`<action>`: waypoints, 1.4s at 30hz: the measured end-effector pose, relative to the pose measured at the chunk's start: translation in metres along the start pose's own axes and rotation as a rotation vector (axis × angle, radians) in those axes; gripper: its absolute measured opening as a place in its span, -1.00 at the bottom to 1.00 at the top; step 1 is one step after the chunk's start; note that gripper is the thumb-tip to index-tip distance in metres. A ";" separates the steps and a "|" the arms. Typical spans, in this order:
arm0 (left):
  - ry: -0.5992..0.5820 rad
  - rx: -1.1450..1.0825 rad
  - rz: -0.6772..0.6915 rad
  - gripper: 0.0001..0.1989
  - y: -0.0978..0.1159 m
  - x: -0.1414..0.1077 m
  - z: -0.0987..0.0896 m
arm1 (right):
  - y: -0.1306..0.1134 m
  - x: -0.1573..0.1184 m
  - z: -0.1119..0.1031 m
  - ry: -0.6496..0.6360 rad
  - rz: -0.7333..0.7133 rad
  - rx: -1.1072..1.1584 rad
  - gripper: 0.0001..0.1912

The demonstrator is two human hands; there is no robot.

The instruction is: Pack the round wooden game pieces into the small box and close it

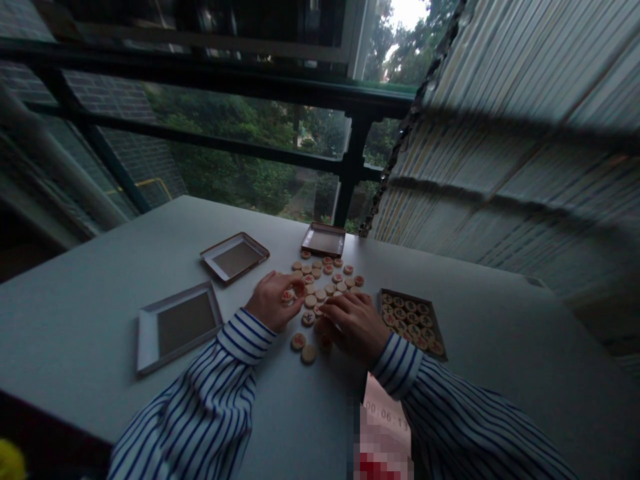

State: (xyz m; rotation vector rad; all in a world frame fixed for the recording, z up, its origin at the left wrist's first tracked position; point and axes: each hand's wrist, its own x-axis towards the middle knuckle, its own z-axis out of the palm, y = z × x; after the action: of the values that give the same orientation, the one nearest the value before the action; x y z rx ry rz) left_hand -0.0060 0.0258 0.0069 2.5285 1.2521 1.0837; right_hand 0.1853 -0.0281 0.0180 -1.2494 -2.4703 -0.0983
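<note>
Round wooden xiangqi pieces (330, 289) lie loosely on the white table, some with red or dark characters and some blank side up. My left hand (273, 301) is at the left edge of the pile, thumb and forefinger curled around a red-marked xiangqi piece (287, 296). Across from it, my right hand (353, 325) reaches over the right side with fingers spread, fingertips by another red-marked piece (319, 311); its palm hides some pieces. Close to me are a dark-marked piece (308, 318), a red-marked piece (299, 341) and a blank one (309, 353).
On the right, a box (443, 347) holds rows of pieces. Shallow trays stand at the left (145, 343), back left (260, 248) and back (323, 252) of the table (90, 267). A phone (383, 413) showing a timer lies under my right forearm. Windows stand behind.
</note>
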 end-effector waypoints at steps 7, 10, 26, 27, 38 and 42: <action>0.059 -0.175 -0.053 -0.83 0.012 0.001 -0.002 | 0.005 0.000 -0.002 0.019 0.020 0.018 -0.80; 0.058 -0.267 -0.068 -0.82 0.018 0.002 -0.002 | 0.008 0.001 -0.006 0.045 0.039 0.034 -0.80; 0.065 -0.627 -0.241 -0.75 0.039 0.001 0.015 | 0.026 -0.011 -0.072 0.174 0.105 0.118 -0.79; 0.056 -0.648 -0.261 -0.74 0.041 0.001 0.016 | 0.027 -0.014 -0.075 0.170 0.105 0.115 -0.79; 0.018 -0.903 -0.434 -0.74 0.084 0.016 0.021 | 0.043 -0.039 -0.091 0.177 0.155 0.082 -0.80; 0.007 -1.057 -0.498 -0.75 0.101 0.026 0.030 | 0.049 -0.046 -0.093 0.168 0.159 0.064 -0.80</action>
State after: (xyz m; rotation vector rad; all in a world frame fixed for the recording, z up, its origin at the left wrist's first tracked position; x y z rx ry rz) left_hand 0.0889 -0.0148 0.0387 1.3461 0.8597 1.1686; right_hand 0.2761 -0.0544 0.0827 -1.3474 -2.2075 -0.0780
